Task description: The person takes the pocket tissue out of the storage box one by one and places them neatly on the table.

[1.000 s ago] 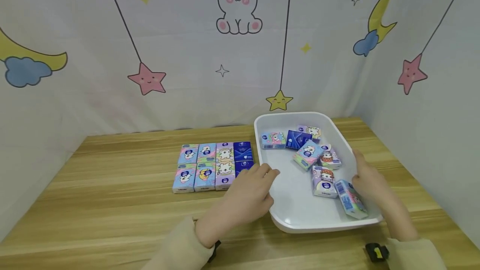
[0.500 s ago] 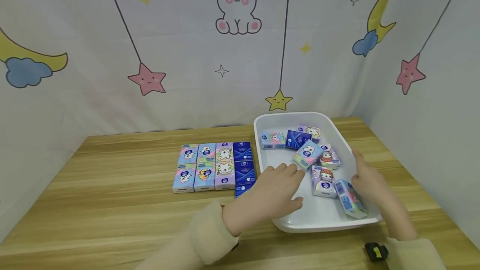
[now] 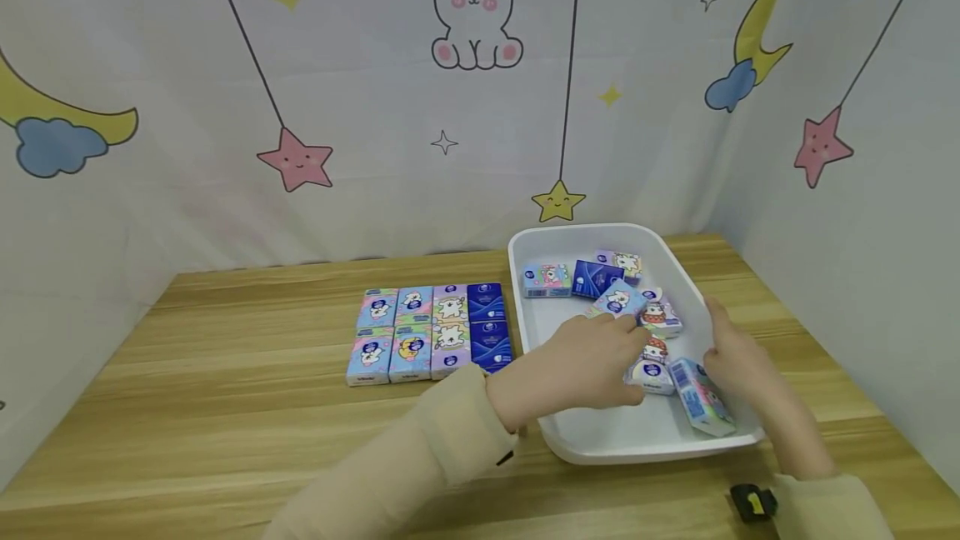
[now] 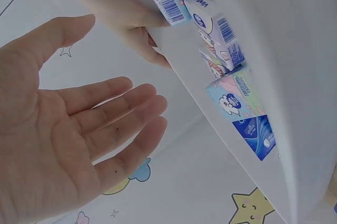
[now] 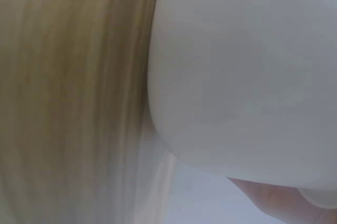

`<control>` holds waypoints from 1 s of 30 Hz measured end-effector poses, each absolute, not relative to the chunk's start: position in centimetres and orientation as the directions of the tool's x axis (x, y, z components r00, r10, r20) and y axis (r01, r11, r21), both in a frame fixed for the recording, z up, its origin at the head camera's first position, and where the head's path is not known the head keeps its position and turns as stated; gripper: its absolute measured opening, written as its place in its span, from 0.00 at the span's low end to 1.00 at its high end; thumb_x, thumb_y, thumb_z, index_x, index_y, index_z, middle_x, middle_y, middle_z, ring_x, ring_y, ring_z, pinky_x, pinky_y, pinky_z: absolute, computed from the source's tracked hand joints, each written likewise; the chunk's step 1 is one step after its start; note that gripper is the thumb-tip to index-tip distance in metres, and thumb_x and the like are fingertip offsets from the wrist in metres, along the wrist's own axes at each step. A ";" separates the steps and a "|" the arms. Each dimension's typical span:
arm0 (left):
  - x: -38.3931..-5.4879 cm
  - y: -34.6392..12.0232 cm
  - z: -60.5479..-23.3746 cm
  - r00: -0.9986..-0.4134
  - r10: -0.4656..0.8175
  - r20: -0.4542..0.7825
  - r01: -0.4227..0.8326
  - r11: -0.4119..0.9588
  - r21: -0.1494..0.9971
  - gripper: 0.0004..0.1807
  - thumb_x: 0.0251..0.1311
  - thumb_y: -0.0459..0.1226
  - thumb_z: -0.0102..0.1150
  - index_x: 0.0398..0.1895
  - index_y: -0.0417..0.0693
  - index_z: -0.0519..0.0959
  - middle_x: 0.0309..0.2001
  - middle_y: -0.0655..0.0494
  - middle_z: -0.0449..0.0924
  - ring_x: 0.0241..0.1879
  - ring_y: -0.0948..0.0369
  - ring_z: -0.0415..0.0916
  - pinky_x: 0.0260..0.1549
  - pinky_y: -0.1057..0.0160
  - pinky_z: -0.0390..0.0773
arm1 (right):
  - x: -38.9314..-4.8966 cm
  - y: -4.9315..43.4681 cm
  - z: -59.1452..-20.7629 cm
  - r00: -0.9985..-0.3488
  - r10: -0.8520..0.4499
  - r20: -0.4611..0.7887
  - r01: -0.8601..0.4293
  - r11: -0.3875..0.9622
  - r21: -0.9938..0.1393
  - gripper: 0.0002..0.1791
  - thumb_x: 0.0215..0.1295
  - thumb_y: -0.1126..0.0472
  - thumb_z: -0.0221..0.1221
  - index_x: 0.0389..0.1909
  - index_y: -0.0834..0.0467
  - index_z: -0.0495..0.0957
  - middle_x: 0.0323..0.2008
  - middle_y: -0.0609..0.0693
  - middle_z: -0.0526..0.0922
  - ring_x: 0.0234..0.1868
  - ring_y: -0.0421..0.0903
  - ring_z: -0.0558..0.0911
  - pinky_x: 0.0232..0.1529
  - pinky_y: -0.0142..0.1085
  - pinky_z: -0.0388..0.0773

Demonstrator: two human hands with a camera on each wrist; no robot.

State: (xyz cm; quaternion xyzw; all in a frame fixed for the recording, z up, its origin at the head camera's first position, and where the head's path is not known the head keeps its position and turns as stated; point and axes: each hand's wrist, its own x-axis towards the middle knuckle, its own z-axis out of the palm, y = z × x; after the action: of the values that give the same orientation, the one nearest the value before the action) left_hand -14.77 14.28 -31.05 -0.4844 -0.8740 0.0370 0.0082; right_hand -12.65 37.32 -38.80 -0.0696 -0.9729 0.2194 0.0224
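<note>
A white plastic bin (image 3: 600, 433) is gripped at its right rim by the right hand (image 3: 742, 365), beside which a tilted pastel tissue pack (image 3: 703, 400) is held within the walls. Over the bin's middle, the left hand (image 3: 588, 363) is poised palm down, empty, fingers loosely extended, partly hiding a purple tissue pack (image 3: 652, 378). Selection of a pack appears to be under way; next, the fingers would need to be lowered and closed around one. To the left, lined-up packs (image 3: 410, 353) are arranged in four columns. Beyond the left fingertips, a blue-and-pink pack (image 3: 618, 298) and, farther, a navy pack (image 3: 597, 278) are seen.
</note>
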 end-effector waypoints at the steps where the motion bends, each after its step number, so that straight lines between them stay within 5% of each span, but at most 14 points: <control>1: -14.9 14.5 -31.0 -0.528 0.849 -0.026 0.848 0.525 -0.070 0.31 0.56 0.58 0.60 0.61 0.57 0.72 0.56 0.63 0.76 0.48 0.65 0.76 0.40 0.67 0.80 | -12.7 37.3 -38.8 -0.989 0.145 0.011 0.126 0.894 -0.430 0.42 0.57 0.73 0.45 0.71 0.75 0.37 0.55 0.82 0.67 0.44 0.72 0.78 0.41 0.62 0.76; 6: -15.9 15.9 -30.6 -0.534 0.843 -0.064 0.846 0.532 -0.043 0.37 0.54 0.60 0.61 0.66 0.56 0.69 0.60 0.63 0.74 0.56 0.64 0.75 0.48 0.65 0.80 | -12.8 37.3 -38.8 -0.991 0.135 0.011 0.116 0.891 -0.440 0.42 0.58 0.72 0.45 0.71 0.74 0.37 0.55 0.82 0.67 0.47 0.74 0.76 0.42 0.64 0.75; 15: -16.7 19.6 -31.7 -0.512 0.836 -0.199 0.856 0.516 -0.035 0.27 0.55 0.59 0.61 0.56 0.63 0.74 0.51 0.69 0.76 0.44 0.69 0.74 0.41 0.66 0.78 | -12.6 37.6 -38.9 -0.992 0.111 0.051 0.078 0.898 -0.432 0.43 0.54 0.73 0.45 0.70 0.76 0.39 0.51 0.82 0.70 0.40 0.69 0.78 0.38 0.63 0.75; 20: -15.9 21.4 -32.9 -0.487 0.842 -0.231 0.872 0.483 -0.077 0.30 0.56 0.62 0.58 0.60 0.64 0.71 0.54 0.71 0.74 0.48 0.71 0.74 0.44 0.69 0.78 | -12.5 37.7 -38.9 -0.993 0.111 0.035 0.084 0.891 -0.446 0.42 0.56 0.73 0.45 0.71 0.74 0.38 0.53 0.82 0.69 0.42 0.71 0.78 0.37 0.62 0.76; 24: -15.4 22.4 -33.5 -0.485 0.852 -0.197 0.874 0.471 -0.115 0.31 0.56 0.62 0.56 0.61 0.64 0.70 0.55 0.71 0.73 0.51 0.72 0.73 0.48 0.67 0.78 | -12.5 37.8 -38.9 -0.994 0.104 0.026 0.081 0.883 -0.462 0.40 0.65 0.67 0.46 0.72 0.73 0.36 0.56 0.83 0.67 0.49 0.76 0.75 0.39 0.65 0.75; 30: -14.9 23.6 -34.2 -0.518 0.826 -0.223 0.855 0.497 -0.146 0.23 0.56 0.59 0.59 0.54 0.67 0.76 0.49 0.71 0.76 0.42 0.71 0.72 0.44 0.68 0.78 | -12.5 37.7 -38.9 -0.994 0.107 0.026 0.082 0.876 -0.475 0.43 0.69 0.57 0.51 0.72 0.73 0.37 0.56 0.83 0.66 0.52 0.78 0.72 0.41 0.66 0.74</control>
State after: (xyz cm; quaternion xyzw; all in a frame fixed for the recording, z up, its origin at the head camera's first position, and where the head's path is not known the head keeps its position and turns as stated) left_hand -14.89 23.56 -34.20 -0.4868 -0.8631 0.1194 -0.0616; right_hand -12.45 37.70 -38.89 -0.0486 -0.9682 0.2440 0.0258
